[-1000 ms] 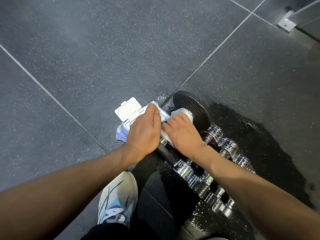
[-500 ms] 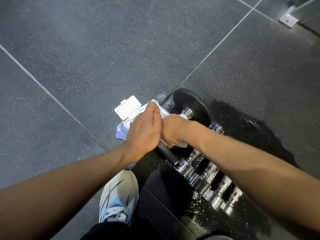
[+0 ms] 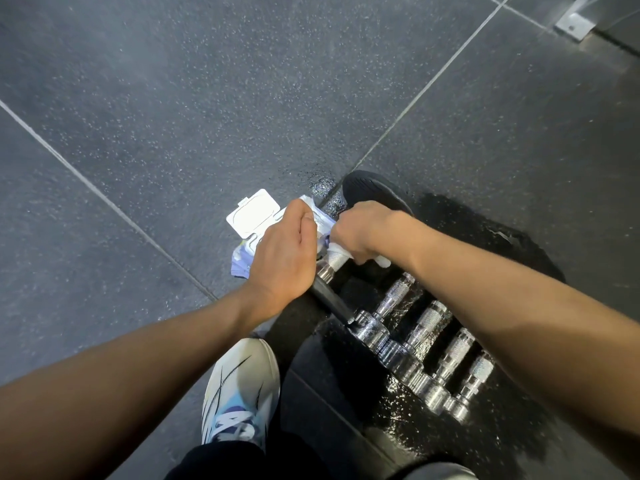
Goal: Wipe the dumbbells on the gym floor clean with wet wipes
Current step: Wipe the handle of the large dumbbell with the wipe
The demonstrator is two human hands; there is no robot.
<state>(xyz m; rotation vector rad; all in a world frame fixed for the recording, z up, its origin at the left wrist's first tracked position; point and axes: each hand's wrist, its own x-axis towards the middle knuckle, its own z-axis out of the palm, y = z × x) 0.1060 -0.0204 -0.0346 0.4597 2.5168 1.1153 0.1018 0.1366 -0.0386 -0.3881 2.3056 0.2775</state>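
Right hand (image 3: 360, 233): closed round a wipe (image 3: 337, 252), which is wrapped on the handle (image 3: 334, 262) for rubbing.
Left hand (image 3: 284, 251): curled at the near plate (image 3: 329, 301), likely as a steady; what is gripped cannot be told.
Dumbbell (image 3: 374, 192): laid on the floor (image 3: 173, 116), between both hands, beside the pack (image 3: 254, 220).

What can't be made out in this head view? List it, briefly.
Head view only.
Grip of the left hand: fingers hidden behind its own back; what it holds is unclear.
The wipes pack: mostly under the left hand, print unreadable.
Handle of the dumbbell: covered by the right hand and the wet wipe.
Far ends of the small chrome dumbbells: hidden by the right forearm.
The metal bracket: cut off by the top edge.
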